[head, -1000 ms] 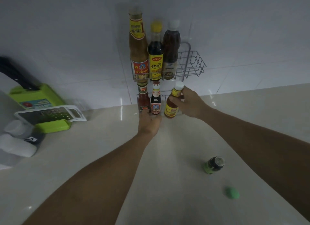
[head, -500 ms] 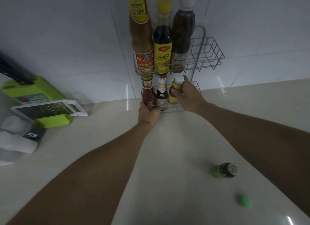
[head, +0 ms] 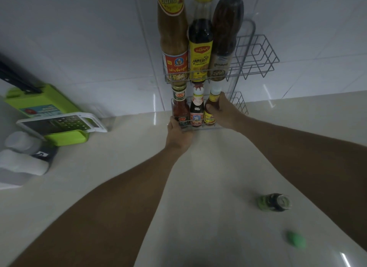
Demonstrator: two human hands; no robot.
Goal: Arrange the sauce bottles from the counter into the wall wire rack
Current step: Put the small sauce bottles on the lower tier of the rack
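Observation:
A two-tier wire rack (head: 256, 56) hangs on the white tiled wall. Its upper shelf holds three tall sauce bottles (head: 200, 48). On the lower shelf stand a red chili sauce bottle (head: 180, 107), a dark bottle with a red label (head: 196, 107) and a small yellow-labelled bottle (head: 211, 109). My right hand (head: 223, 112) is closed around the yellow-labelled bottle, which sits inside the lower shelf. My left hand (head: 178, 136) grips the front left corner of the lower shelf, below the red bottle.
A small green-labelled bottle (head: 275, 202) lies on the counter at the right, with a loose green cap (head: 296, 242) nearer me. At the left are a green grater box (head: 51, 123) and white containers (head: 21, 161). The upper shelf's right half is bare wire.
My right hand carried the yellow-labelled bottle from the counter edge up into the lower shelf beside the dark bottle. My view moved closer to the rack. The left hand stayed on the shelf.

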